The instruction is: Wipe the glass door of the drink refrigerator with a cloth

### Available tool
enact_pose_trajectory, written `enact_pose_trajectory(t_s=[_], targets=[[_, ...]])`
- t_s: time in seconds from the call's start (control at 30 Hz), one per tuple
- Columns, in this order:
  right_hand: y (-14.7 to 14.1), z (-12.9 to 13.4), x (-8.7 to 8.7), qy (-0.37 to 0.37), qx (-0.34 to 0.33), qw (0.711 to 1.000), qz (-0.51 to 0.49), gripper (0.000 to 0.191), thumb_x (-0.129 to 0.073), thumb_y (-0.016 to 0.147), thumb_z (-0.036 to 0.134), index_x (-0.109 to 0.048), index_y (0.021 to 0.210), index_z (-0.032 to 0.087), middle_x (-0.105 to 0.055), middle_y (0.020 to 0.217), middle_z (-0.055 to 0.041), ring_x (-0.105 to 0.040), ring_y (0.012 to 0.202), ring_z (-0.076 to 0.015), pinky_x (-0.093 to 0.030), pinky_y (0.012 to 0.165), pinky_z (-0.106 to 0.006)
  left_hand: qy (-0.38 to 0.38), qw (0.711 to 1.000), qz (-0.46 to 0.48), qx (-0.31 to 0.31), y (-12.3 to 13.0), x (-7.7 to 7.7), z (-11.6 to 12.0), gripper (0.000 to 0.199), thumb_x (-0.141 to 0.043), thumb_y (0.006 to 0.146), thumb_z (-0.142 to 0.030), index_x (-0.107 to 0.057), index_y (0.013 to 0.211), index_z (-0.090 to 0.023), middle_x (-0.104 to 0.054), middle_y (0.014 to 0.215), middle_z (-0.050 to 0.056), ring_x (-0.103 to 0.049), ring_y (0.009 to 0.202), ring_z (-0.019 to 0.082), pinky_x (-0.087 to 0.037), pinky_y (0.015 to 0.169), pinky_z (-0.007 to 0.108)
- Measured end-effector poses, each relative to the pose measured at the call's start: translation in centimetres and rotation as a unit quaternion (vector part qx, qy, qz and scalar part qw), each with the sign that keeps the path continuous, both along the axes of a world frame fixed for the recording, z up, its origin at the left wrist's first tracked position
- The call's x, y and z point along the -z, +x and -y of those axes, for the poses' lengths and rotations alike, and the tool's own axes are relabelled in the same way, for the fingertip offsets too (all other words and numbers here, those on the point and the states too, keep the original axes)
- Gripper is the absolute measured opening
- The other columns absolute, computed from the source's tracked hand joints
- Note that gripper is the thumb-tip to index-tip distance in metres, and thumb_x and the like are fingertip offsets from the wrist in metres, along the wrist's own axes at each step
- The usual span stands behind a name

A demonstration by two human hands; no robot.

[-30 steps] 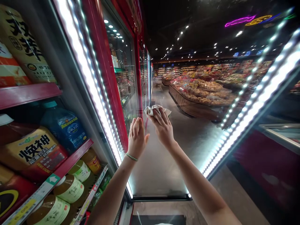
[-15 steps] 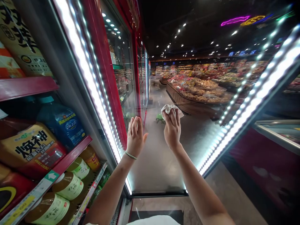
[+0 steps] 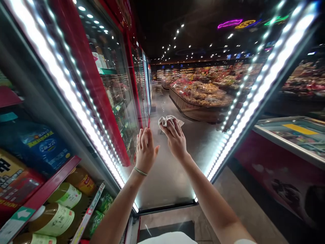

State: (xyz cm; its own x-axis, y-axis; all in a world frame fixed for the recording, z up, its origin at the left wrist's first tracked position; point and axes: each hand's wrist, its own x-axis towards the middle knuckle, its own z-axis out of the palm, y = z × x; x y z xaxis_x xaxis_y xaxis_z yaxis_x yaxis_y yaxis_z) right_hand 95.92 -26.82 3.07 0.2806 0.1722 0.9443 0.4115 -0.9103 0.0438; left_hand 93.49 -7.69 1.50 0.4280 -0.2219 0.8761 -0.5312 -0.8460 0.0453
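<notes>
My right hand (image 3: 175, 139) presses a crumpled white cloth (image 3: 164, 121) against the glass door (image 3: 175, 176) of a fridge, its fingers bent over the cloth. To its left, my left hand (image 3: 146, 149) rests flat on the same pane, fingers stretched upward and thumb out to the side. It holds nothing, and a thin pale band (image 3: 140, 171) circles that wrist. Bright LED strips (image 3: 243, 98) run along both sides of the door. The door stands swung open.
Fridge shelves at the left carry a blue bottle (image 3: 47, 145) and several juice bottles (image 3: 57, 218). Beyond the glass are red-framed fridges (image 3: 130, 74) and a wooden display stand (image 3: 195, 110) heaped with packaged goods. A chest freezer (image 3: 286, 152) stands at the right.
My right hand has slid left across the glass with the cloth, closer to my left hand. The left hand stays nearly in place. The view has turned to the right.
</notes>
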Motion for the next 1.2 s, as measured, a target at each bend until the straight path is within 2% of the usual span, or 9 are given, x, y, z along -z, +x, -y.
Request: enact_pose_trajectory(t_s=[0.17,0.3,0.37,0.47,0.53,0.67,0.8,1.0,1.2], targets=[[-1.0,2.7,1.3,0.091,0.054,0.994,0.038,0.058,-0.038,0.107,0.010,-0.043,0.162,0.031,-0.050,0.164,-0.0075,-0.024,0.162,-0.0279,-0.041,0.127,-0.053,-0.007,1.000,0.006,0.017,-0.5,-0.2,2.4,0.100,-0.069,0.096,-0.030,-0.003,0.169,-0.016,-0.043,0.160,0.026,-0.026,0.160,0.041,-0.034,0.127,0.061],[-1.3,4.5,1.5,0.015,0.048,0.999,-0.003,0.055,-0.041,0.107,0.011,-0.053,0.155,0.035,-0.058,0.158,-0.0042,-0.032,0.160,-0.0264,-0.042,0.127,-0.048,-0.001,1.000,0.004,0.028,-0.8,-0.4,4.1,0.103,-0.070,0.096,-0.031,0.000,0.169,-0.015,-0.042,0.161,0.027,-0.026,0.160,0.041,-0.034,0.127,0.061],[-1.3,5.5,1.3,0.030,0.059,0.998,0.008,0.056,-0.041,0.108,0.012,-0.050,0.157,0.036,-0.055,0.160,-0.0043,-0.030,0.160,-0.0269,-0.041,0.128,-0.050,0.000,1.000,-0.003,0.030,-0.9,-0.5,4.8,0.103,-0.070,0.096,-0.030,0.001,0.169,-0.016,-0.042,0.161,0.027,-0.026,0.160,0.041,-0.034,0.127,0.061],[-1.4,6.6,1.5,0.093,0.068,0.992,0.049,0.063,-0.039,0.108,0.010,-0.033,0.166,0.035,-0.044,0.167,-0.0071,-0.023,0.162,-0.0282,-0.039,0.128,-0.055,0.000,1.000,-0.008,0.029,-1.0,-0.5,5.9,0.103,-0.070,0.096,-0.029,0.001,0.169,-0.016,-0.043,0.161,0.026,-0.026,0.160,0.041,-0.034,0.127,0.061],[-1.5,7.2,1.9,0.082,0.057,0.994,0.043,0.067,-0.039,0.107,0.008,-0.028,0.167,0.035,-0.043,0.168,-0.0072,-0.023,0.162,-0.0283,-0.040,0.127,-0.055,0.004,1.000,-0.006,0.029,-1.2,-0.5,6.8,0.104,-0.071,0.095,-0.030,0.001,0.169,-0.016,-0.044,0.160,0.026,-0.027,0.159,0.041,-0.035,0.126,0.060],[-1.6,9.1,2.1,0.037,0.038,0.998,0.019,0.067,-0.041,0.107,0.008,-0.033,0.164,0.040,-0.046,0.167,-0.0027,-0.028,0.161,-0.0270,-0.039,0.128,-0.053,0.013,0.999,-0.014,0.027,-1.7,-0.3,8.7,0.105,-0.071,0.095,-0.028,0.003,0.169,-0.016,-0.046,0.159,0.027,-0.029,0.159,0.041,-0.032,0.127,0.063],[-1.7,11.0,2.3,0.127,0.041,0.990,0.047,0.067,-0.036,0.107,0.007,-0.027,0.166,0.038,-0.035,0.173,-0.0028,-0.019,0.163,-0.0279,-0.034,0.130,-0.058,0.015,1.000,-0.018,0.014,-2.1,0.0,10.2,0.106,-0.072,0.094,-0.027,0.001,0.169,-0.016,-0.047,0.158,0.026,-0.030,0.158,0.041,-0.029,0.128,0.065],[-1.6,13.0,2.0,0.028,0.005,1.000,0.003,0.063,-0.043,0.106,0.009,-0.041,0.161,0.041,-0.052,0.163,-0.0017,-0.030,0.160,-0.0270,-0.038,0.129,-0.052,0.016,1.000,-0.018,0.019,-2.5,0.2,12.4,0.104,-0.073,0.093,-0.026,-0.003,0.170,-0.017,-0.047,0.158,0.026,-0.027,0.159,0.041,-0.026,0.129,0.065],[-1.7,16.2,4.0,0.159,0.061,0.983,0.064,0.066,-0.035,0.107,0.007,-0.028,0.167,0.036,-0.038,0.171,-0.0075,-0.025,0.162,-0.0275,-0.038,0.127,-0.059,0.017,1.000,-0.026,-0.002,-3.0,0.5,13.6,0.105,-0.075,0.092,-0.025,-0.005,0.170,-0.017,-0.047,0.158,0.026,-0.029,0.159,0.042,-0.028,0.127,0.065]])
